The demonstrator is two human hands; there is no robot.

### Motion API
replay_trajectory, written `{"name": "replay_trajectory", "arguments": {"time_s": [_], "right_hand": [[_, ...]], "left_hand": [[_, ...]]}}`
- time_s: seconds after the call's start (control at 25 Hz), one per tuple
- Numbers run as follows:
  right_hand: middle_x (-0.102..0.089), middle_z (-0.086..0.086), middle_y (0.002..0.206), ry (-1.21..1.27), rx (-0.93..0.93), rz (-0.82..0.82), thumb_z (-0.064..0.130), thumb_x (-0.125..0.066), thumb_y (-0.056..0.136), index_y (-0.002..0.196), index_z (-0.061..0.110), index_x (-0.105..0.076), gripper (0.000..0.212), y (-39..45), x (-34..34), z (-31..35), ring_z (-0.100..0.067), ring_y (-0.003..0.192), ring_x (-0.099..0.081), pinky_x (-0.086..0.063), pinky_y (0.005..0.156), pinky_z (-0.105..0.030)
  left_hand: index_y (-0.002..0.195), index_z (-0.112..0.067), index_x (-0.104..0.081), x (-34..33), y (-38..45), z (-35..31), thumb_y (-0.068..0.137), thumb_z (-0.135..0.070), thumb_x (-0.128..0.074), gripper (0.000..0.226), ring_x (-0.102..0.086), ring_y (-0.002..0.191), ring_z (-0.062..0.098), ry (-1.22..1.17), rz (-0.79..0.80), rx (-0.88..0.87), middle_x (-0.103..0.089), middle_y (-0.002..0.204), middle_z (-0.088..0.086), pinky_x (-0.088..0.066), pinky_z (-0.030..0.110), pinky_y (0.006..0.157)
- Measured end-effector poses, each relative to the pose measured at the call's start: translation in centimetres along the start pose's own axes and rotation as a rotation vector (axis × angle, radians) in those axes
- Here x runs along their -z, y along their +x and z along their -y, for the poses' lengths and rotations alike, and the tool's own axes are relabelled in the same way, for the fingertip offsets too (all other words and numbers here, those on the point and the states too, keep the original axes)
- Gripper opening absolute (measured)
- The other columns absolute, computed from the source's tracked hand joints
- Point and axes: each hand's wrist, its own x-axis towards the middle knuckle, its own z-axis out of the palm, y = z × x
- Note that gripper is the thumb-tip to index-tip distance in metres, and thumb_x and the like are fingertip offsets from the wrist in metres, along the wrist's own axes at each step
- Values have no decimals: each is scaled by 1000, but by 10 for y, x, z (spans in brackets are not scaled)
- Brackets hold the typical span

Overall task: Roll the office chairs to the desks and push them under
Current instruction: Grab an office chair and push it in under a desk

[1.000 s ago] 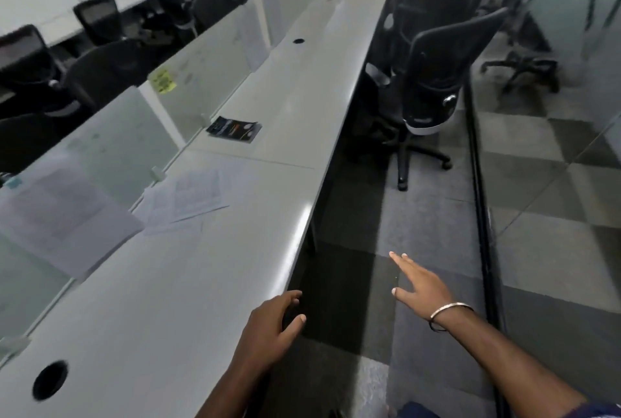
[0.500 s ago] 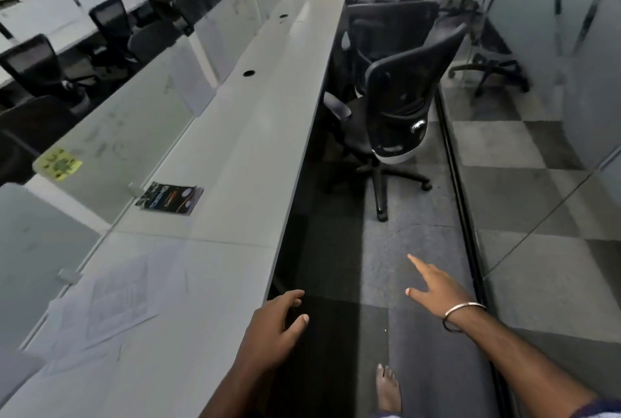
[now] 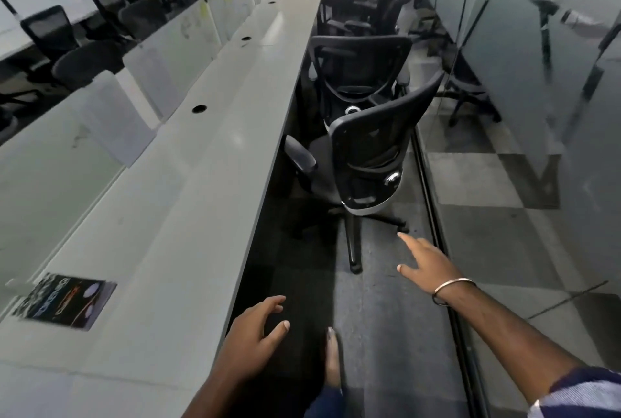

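A narrow aisle of carpet (image 3: 379, 300) is lying open between the long desk (image 3: 208, 189) on the left and the glass wall (image 3: 524, 88) on the right. The nearest office chair (image 3: 364, 162) is standing in that aisle, turned at an angle, its armrest just beside the desk edge, its base legs spreading over the floor. Behind it a second chair (image 3: 359, 68) is crowding close, with more beyond. Both hands, left (image 3: 255, 340) and right (image 3: 426, 266), are hanging in the free stretch short of the chair. A dark booklet (image 3: 64, 300) is lying on the desk.
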Motion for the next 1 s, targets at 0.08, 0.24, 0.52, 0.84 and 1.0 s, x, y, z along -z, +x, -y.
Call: {"name": "replay_trajectory", "arguments": {"time_s": [0.08, 0.24, 0.52, 0.84, 1.0], "right_hand": [[-49, -9, 144, -68, 54, -51, 29, -69, 93, 161, 21, -32, 78, 42, 15, 7, -29, 129, -51, -39, 105, -32], [-50, -1, 145, -317, 150, -218, 35, -71, 88, 159, 23, -35, 81, 135, 68, 24, -27, 132, -49, -45, 102, -41], [-39, -5, 157, -504, 385, -640, 20, -71, 77, 159, 14, -31, 92, 289, 182, 49, -26, 146, -39, -36, 118, -40], [-71, 9, 101, -742, 254, -9, 60, -79, 70, 102, 36, -68, 42, 433, 267, 9, -21, 104, -67, -41, 81, -33], [-71, 10, 85, -777, 314, 38, 68, -69, 62, 93, 38, -69, 43, 458, 272, 5, -20, 85, -69, -40, 64, -29]], "left_hand": [[142, -36, -57, 10, 57, -4, 98, -38, -68, 45, -57, 118, -8, -11, 12, 0, -65, 124, -24, -44, 16, 98], [141, -35, -58, 34, 164, -16, 98, -38, -68, 44, -60, 120, -3, -5, 29, -36, -66, 123, -23, -44, 17, 97], [141, -37, -58, 68, 293, -59, 98, -37, -69, 44, -58, 121, -7, -27, 24, -95, -67, 125, -24, -47, 23, 103], [130, -48, -59, 64, 360, -101, 95, -39, -70, 38, -68, 108, 2, -164, -104, 55, -72, 116, -26, -54, 27, 91], [152, -40, -44, 56, 403, -132, 95, -35, -73, 64, -51, 133, -6, -159, -98, -58, -56, 144, -24, -44, 25, 111]]}}
